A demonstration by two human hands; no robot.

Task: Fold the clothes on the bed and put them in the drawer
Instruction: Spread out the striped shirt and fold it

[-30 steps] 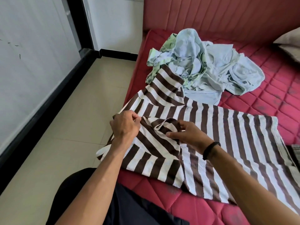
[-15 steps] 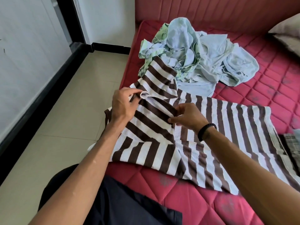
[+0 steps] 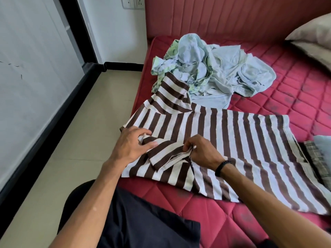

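Red quilted bed [image 3: 295, 97] carries the striped shirt [image 3: 232, 140], spread flat near its edge. Left hand [image 3: 130, 147] rests on it, fingers [image 3: 150, 144] loosely extended; right hand [image 3: 202, 151] pinches its folded sleeve hem.

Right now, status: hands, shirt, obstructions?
Left hand flat on striped shirt. Right hand pinching sleeve hem. Unfolded pale clothes pile beyond.
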